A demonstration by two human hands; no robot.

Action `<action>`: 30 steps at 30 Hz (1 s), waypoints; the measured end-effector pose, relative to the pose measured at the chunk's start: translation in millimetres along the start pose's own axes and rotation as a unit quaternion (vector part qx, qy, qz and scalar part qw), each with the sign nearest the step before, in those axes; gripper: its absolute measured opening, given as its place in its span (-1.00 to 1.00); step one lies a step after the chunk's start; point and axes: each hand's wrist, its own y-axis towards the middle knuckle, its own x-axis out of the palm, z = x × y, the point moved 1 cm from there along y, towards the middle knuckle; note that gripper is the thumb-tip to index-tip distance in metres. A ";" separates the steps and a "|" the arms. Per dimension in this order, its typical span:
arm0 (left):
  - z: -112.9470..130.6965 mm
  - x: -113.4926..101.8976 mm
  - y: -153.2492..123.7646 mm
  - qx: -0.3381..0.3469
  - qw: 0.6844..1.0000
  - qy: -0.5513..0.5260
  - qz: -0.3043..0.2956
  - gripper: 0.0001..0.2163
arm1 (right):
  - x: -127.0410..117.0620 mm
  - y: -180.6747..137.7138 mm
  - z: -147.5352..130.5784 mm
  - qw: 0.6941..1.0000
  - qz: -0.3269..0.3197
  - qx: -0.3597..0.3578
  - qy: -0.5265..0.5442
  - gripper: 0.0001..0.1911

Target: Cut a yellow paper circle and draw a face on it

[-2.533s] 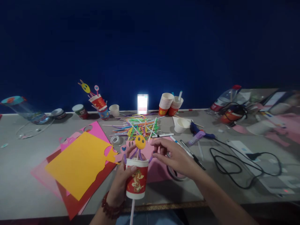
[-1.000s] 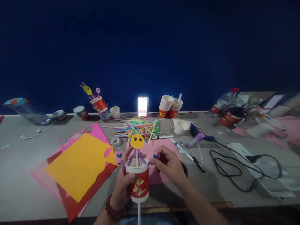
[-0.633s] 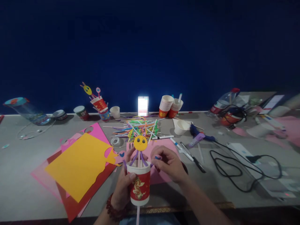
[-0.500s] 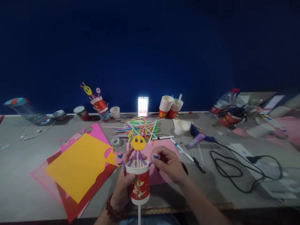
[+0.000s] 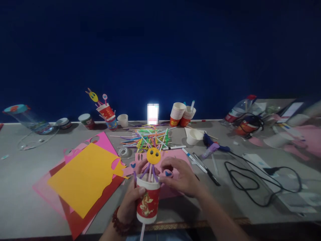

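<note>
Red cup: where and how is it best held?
Grip the red cup by its side wall, below the rim, probably best from the person's left, where the left hand wraps it. The wall tapers smoothly, while a yellow disc rises above the rim and a pale stick pokes out beneath.

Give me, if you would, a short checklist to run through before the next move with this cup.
1. Red cup held by the left hand: ok, thumb across its front.
2. Yellow face above the cup's rim: ok, both eyes showing.
3. Pink straw below the cup's base: ok, sticking out.
4. Right-side heart piece firmly fixed: cannot tell; the right hand is around it.
5. Left-side heart piece showing its blue heart: ok.
6. Blue corded tool away from both hands: ok, lying on the table.
</note>
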 end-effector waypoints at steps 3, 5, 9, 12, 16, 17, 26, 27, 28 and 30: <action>-0.2 1.8 -0.4 -0.006 1.000 -0.002 0.000 -0.22 | -4.9 -1.4 5.3 0.999 0.009 -0.005 -0.034 -0.46; -0.8 1.1 -0.4 0.005 1.000 0.008 0.015 -0.22 | -1.8 -6.7 10.5 1.000 0.024 0.012 0.008 -0.38; -2.9 -5.2 0.5 0.044 0.996 0.052 0.065 -0.27 | 22.6 -24.1 19.0 0.986 0.083 0.078 0.125 -0.39; -5.6 -9.8 2.3 0.053 0.994 0.052 0.080 -0.31 | 50.3 -37.5 19.9 0.974 0.061 0.137 0.172 -0.16; -8.6 -12.3 5.3 0.067 0.993 0.049 0.082 -0.31 | 75.3 -47.9 18.1 0.965 0.038 0.183 0.185 -0.13; -8.6 -12.5 6.4 0.072 0.993 0.052 0.077 -0.31 | 77.8 -48.9 18.6 0.964 0.052 0.187 0.181 -0.15; 48.3 -13.3 24.3 0.131 0.987 0.080 0.056 -0.27 | 75.7 -52.5 40.0 0.974 0.174 0.118 0.079 -0.23; 59.7 -13.2 27.3 0.119 0.988 0.089 0.039 -0.30 | 75.9 -54.1 42.5 0.975 0.182 0.112 0.067 -0.24; 70.4 -12.9 30.6 0.098 0.988 0.113 0.024 -0.37 | 76.1 -55.7 44.4 0.975 0.186 0.105 0.059 -0.23; 88.5 -11.0 38.1 0.060 0.977 0.202 0.019 -0.60 | 76.3 -58.0 45.9 0.978 0.177 0.094 0.055 -0.22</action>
